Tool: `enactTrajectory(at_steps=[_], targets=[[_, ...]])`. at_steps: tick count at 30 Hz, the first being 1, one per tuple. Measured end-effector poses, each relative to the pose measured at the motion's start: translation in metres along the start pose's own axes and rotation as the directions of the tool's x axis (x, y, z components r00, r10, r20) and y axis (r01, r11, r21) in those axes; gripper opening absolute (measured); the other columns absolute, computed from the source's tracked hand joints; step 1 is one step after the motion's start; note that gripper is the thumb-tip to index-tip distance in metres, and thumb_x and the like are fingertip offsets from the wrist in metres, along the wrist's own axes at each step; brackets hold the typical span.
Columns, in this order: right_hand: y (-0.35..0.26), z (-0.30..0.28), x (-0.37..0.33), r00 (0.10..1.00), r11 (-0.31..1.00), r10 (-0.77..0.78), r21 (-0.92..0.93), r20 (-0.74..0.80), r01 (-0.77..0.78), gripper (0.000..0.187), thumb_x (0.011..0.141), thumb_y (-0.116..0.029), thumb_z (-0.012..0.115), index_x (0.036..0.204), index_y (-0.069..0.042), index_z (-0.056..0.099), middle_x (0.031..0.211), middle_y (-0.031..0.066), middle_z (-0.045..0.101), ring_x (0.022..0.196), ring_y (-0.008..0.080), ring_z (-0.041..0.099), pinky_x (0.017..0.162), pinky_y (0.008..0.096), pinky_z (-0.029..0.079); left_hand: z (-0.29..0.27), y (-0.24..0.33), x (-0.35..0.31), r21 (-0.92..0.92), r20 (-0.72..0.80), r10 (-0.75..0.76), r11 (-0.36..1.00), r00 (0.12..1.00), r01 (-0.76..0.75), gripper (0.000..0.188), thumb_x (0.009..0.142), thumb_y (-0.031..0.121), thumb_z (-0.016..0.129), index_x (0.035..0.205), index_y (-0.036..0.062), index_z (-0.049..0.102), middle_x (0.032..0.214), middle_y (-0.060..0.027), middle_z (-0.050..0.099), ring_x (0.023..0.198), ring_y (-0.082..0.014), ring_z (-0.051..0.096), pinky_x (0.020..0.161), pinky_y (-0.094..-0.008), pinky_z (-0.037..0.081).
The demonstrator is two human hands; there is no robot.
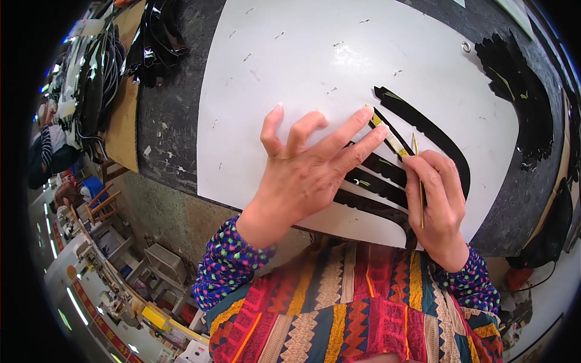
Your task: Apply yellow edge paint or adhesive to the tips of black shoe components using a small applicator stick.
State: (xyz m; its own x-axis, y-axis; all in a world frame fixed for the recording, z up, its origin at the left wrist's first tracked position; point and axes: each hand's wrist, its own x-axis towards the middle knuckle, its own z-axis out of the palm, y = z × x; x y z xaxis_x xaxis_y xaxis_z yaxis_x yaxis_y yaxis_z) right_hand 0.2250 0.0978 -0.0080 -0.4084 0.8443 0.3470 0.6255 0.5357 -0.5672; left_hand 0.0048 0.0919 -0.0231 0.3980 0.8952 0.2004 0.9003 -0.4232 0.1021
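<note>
My left hand lies with fingers spread. Its index and middle fingertips press a small white strip with yellow ends onto a narrow black piece. In my right hand is a thin gold-coloured pen-like tool, its point up by the strip's lower end and the fingers closed round its shaft. Just beyond the strip curves a long black piece with notches along its inner edge. Several more black curved pieces lie below, partly hidden by both hands. Pale marks show on some of them.
A white sheet with small scattered marks covers much of the dark worktable. A fanned stack of black pieces lies at the right. Black shiny strips rest at the far left, beside brown cardboard. A wooden stool stands on the floor.
</note>
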Motion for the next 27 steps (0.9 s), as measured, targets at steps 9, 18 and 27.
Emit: enactTrajectory(at_steps=[9,18,27], targets=[[-0.0010,0.0014,0.0025,1.000,1.000,0.009,0.014,-0.007,-0.009,0.031,0.078,0.015,0.070,0.107,0.007,0.064,0.097,0.0181,0.059,0.082,0.0320,0.061,0.070,0.0383,0.052,-0.0012,-0.0025,0.0002,0.026,0.006,0.008,1.000,1.000,-0.008,0.048,0.094,0.019,0.057,0.138,0.0400,0.061,0.146,0.0180,0.049,0.114,-0.0148,0.039,0.114,-0.0465,0.014],[-0.0020,-0.0018,0.0021,0.999,0.999,0.032,0.020,0.017,-0.033,0.030,0.078,0.014,0.070,0.107,0.006,0.064,0.097,0.0174,0.059,0.083,0.0318,0.062,0.070,0.0383,0.052,-0.0005,-0.0020,-0.0001,0.031,0.000,0.016,0.999,1.000,-0.016,0.049,0.093,0.019,0.058,0.137,0.0393,0.062,0.146,0.0164,0.049,0.114,-0.0149,0.039,0.114,-0.0464,0.014],[-0.0065,-0.0051,0.0039,0.997,0.999,0.051,-0.013,0.051,-0.050,0.029,0.079,0.014,0.070,0.107,0.006,0.065,0.098,0.0171,0.060,0.085,0.0313,0.063,0.072,0.0382,0.052,-0.0008,-0.0006,-0.0005,-0.028,-0.014,0.005,1.000,1.000,-0.005,0.052,0.091,0.013,0.058,0.137,0.0364,0.062,0.146,0.0148,0.049,0.113,-0.0151,0.039,0.114,-0.0476,0.013]])
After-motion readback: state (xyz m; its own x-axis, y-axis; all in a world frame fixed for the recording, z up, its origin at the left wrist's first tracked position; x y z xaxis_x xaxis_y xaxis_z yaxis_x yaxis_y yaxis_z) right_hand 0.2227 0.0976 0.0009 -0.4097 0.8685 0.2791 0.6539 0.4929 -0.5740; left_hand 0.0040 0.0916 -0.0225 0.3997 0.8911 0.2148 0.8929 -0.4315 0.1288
